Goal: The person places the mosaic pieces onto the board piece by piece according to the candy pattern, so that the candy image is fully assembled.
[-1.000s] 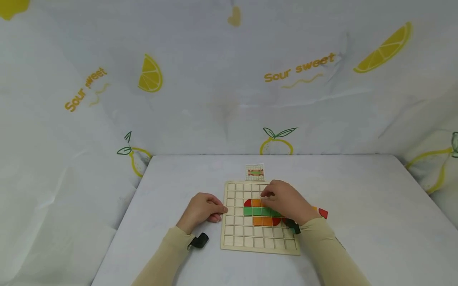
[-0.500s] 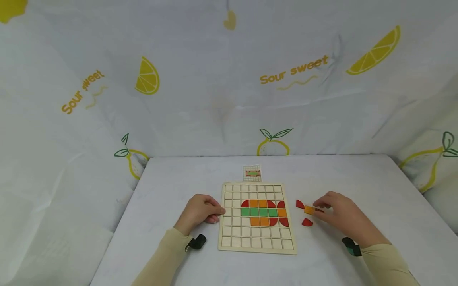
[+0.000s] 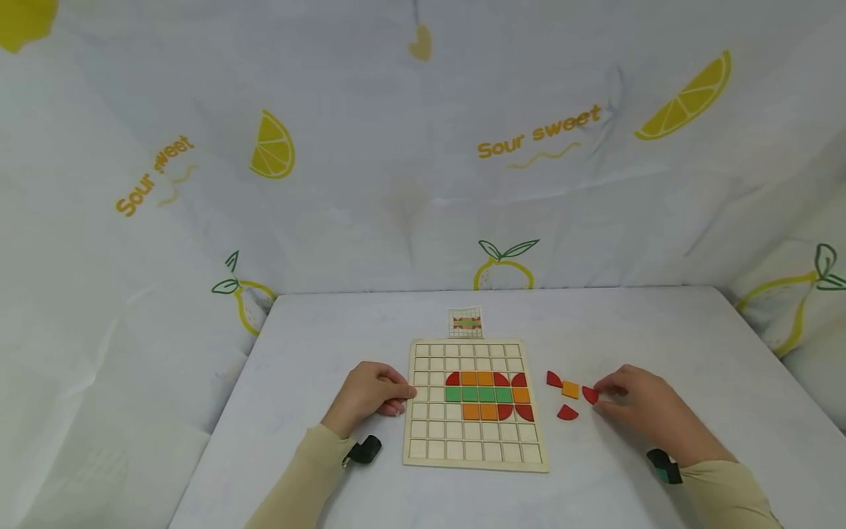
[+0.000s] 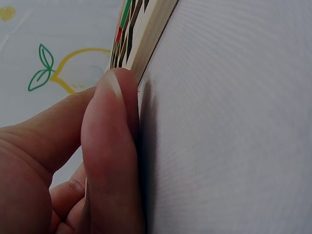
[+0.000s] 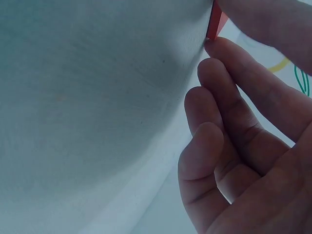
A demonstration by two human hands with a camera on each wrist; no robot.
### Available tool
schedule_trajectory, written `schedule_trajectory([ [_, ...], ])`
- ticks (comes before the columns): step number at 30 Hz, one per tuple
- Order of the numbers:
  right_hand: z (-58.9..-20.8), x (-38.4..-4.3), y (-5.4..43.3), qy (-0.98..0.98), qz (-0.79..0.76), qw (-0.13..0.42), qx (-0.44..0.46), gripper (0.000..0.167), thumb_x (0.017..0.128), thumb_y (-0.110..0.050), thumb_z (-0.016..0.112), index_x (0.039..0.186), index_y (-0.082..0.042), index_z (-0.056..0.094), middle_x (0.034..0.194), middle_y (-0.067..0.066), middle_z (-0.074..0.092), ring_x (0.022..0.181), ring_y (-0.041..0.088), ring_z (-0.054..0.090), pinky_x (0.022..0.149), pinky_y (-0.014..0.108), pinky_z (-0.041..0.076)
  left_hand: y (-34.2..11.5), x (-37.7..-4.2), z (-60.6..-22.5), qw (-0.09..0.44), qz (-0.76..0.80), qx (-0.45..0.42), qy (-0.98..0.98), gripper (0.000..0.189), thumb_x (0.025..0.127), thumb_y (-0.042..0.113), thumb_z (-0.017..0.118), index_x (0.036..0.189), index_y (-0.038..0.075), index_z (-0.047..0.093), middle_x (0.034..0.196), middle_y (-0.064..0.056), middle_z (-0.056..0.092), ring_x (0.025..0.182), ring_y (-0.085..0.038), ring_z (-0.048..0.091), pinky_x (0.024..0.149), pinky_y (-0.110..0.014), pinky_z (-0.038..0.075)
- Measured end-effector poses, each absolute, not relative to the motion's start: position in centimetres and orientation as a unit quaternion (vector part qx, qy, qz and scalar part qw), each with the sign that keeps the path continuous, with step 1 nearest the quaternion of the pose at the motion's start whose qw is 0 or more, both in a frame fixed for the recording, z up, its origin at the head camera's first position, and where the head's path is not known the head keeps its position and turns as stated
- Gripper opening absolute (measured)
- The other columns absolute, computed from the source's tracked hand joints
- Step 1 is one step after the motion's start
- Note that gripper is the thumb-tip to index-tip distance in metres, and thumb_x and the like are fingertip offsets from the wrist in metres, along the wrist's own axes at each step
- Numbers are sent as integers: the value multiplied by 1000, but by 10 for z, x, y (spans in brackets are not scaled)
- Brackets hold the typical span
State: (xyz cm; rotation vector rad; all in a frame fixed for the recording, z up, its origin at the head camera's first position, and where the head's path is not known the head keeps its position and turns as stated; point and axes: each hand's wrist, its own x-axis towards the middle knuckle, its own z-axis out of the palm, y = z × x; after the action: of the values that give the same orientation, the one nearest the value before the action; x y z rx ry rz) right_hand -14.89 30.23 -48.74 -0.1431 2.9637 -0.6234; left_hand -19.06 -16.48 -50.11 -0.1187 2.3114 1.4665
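Note:
My left hand (image 3: 369, 391) pinches the left edge of a pale wooden grid board (image 3: 436, 447), its thumb lying at the rim; the left wrist view shows the thumb (image 4: 109, 141) close up against that edge. On the board, red quarter-circle, orange square and green square tiles (image 3: 485, 394) form a banded shape. Off to the right of the board, my right hand (image 3: 644, 400) holds a red quarter-circle tile (image 3: 590, 395) between thumb and index fingertip, low at the table. The right wrist view shows the red tile (image 5: 213, 22) edge-on there, the other fingers loosely curled.
Between board and right hand lie an orange square tile (image 3: 570, 390) and two more red quarter-circle tiles, one farther back (image 3: 554, 378), one nearer (image 3: 567, 412). A small pattern card (image 3: 465, 323) lies behind the board. A lemon-print cloth (image 3: 370, 184) hangs beyond the table.
My right hand has left the board and moved right to the loose tiles, then slightly farther right onto the red quarter-circle tile. The left hand stays at the board's edge.

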Motion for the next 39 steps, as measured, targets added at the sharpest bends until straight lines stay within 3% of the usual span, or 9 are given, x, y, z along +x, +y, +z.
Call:
schedule_trajectory([
  [11,-488,-150,301,977,-200,44,-52,24,87,-17,91,106,-5,82,97,3,71,92,25,66,89,56,63,-164,-190,-499,197,526,-39,826,27,85,23,95,98,7,77,76,-5,77,63,-11,72,61,-24,64],
  [20,-472,-154,269,968,-237,65,-57,27,90,-23,89,110,-8,81,103,1,72,102,27,67,92,55,63,-165,-189,-498,198,525,-42,827,27,85,23,95,98,7,77,75,-5,77,63,-10,72,61,-24,63],
  [28,-464,-165,214,959,-255,72,-97,20,93,-25,87,109,-15,81,101,-2,69,94,19,60,76,33,59,-165,-191,-501,202,528,-45,824,27,85,23,95,97,7,77,77,-6,78,63,-11,72,61,-23,63],
  [34,-463,-171,176,954,-251,61,-152,17,92,-25,88,106,-19,81,103,-5,70,99,18,63,91,42,59,-165,-191,-501,201,528,-46,824,26,84,23,95,96,8,78,77,-6,78,63,-11,72,61,-23,64],
  [39,-467,-172,151,947,-258,52,-186,16,92,-25,88,105,-19,82,102,-8,68,95,13,61,89,39,59,-165,-191,-501,199,534,-43,821,25,85,22,95,96,7,77,77,-6,78,63,-11,73,61,-24,64],
])
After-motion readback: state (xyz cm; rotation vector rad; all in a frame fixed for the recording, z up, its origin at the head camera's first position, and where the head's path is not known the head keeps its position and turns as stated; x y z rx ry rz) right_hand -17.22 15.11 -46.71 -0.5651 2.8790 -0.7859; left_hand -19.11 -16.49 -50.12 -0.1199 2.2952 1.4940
